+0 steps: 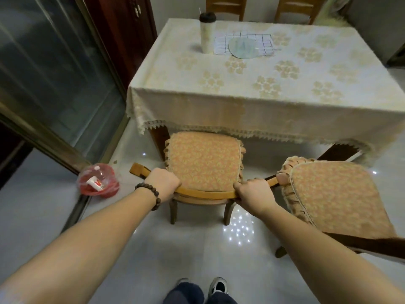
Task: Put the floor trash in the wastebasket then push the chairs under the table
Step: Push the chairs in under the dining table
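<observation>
A wooden chair (205, 159) with an orange patterned cushion stands in front of the table (241, 102), its seat front just under the lace edge of the cloth. My left hand (163, 183) grips the curved top rail of its backrest on the left, and my right hand (252, 194) grips the same rail on the right. A second cushioned chair (335, 194) stands to the right, farther out from the table and turned at an angle. A red wastebasket (98, 181) lined with a clear bag sits on the floor at the left and holds a white and red wrapper.
A glass sliding door (54, 84) with a metal track runs along the left. On the table stand a tall cup (207, 34) with a dark lid and a round plate (244, 48) on a checked cloth. Two more chair backs (225, 5) show beyond the table. My feet are at the bottom.
</observation>
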The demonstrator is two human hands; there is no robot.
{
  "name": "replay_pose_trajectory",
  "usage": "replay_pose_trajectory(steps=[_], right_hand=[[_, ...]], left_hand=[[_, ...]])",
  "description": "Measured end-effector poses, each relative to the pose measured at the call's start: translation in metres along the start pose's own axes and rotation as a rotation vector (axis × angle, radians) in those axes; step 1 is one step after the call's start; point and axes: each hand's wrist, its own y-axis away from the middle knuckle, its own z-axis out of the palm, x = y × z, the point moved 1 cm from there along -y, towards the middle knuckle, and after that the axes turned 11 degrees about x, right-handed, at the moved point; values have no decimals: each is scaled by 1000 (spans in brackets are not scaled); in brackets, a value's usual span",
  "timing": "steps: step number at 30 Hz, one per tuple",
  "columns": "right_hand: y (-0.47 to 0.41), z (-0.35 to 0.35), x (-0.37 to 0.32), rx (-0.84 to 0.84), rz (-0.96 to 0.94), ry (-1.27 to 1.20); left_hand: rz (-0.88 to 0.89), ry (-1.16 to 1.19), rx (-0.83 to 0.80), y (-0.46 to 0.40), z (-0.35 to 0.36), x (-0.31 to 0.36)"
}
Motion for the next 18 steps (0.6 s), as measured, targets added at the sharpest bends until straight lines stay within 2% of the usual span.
replay_pose_trajectory(steps=[9,18], right_hand=[[-50,11,31,-62,38,-28],[-169,19,42,-100,34,-32]], left_hand=[[31,-22,33,-55,-12,-35],[45,-4,20,-129,15,-134]])
